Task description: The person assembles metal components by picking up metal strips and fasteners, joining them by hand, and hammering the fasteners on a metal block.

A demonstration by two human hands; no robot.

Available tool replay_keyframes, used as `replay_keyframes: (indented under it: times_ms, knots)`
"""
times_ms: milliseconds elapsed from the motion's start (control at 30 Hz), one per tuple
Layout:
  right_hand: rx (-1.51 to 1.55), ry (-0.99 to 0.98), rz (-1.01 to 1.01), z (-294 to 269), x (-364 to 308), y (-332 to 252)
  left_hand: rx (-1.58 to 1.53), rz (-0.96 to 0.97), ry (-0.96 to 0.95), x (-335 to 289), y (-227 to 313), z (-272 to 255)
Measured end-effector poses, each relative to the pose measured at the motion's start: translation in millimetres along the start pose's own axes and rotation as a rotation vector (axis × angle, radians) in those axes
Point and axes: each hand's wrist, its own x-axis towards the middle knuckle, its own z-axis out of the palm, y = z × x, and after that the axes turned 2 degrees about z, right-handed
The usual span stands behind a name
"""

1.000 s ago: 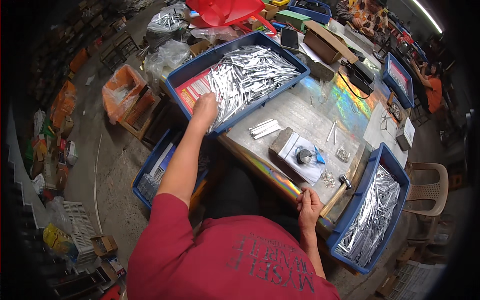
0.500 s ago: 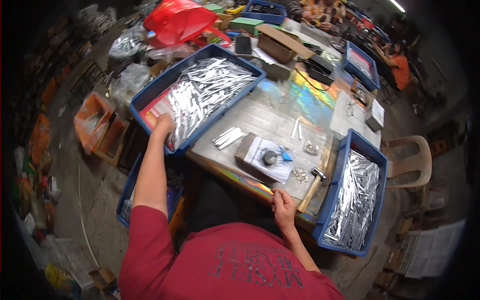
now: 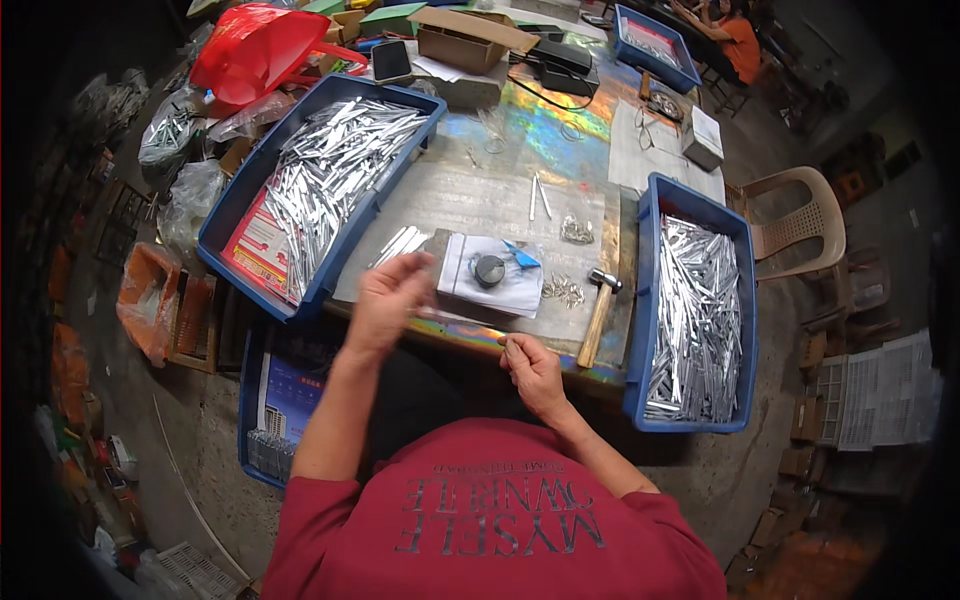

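Note:
My left hand, smeared by motion, is in the air just off the table's front edge, between the left tray and a paper-topped block. Its fingers look bent; whether they hold anything is unclear. At the edge in front of that block, my right hand is closed in a pinch, its contents too small to name. A round dark-grey piece and a blue scrap lie on the block. Several silver metal strips rest beside it. Small metal parts and a hammer lie to its right.
Blue trays full of silver strips stand left and right. Two strips and a small heap of parts lie farther back. Beyond are a phone, cardboard box, red bag, plastic chair and a person in orange.
My left hand has come out of the left tray and moved right, toward the block. My right hand stays pinched near the table edge. The whole view has shifted.

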Motion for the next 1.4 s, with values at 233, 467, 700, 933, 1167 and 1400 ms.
replay_keyframes:
  times_ms: [233, 467, 700, 933, 1167, 1400]
  knots:
    - [0.196, -0.102, 0.092, -1.9, -5.8, -4.6, -0.331, -0.177, -0.126, -19.8, -55.7, 51.7]
    - [0.294, -0.057, 0.189, -7.6, -8.7, 0.4, -0.183, -0.261, -0.296, -29.9, -71.6, 61.3]
    - [0.329, -0.045, 0.209, -11.1, -9.8, 5.5, -0.157, -0.276, -0.324, -30.4, -78.6, 61.6]
    - [0.35, -0.051, 0.229, -12.5, -9.7, 5.9, -0.168, -0.293, -0.328, -29.7, -79.9, 61.6]
    - [-0.01, -0.003, 0.107, -23.7, -7.2, 12.4, -0.134, -0.095, -0.197, -20.8, -67.5, 54.6]
    - [-0.157, -0.009, 0.026, -29.3, -6.8, 7.3, 0.486, 0.366, -0.212, -12.7, -60.3, 47.0]
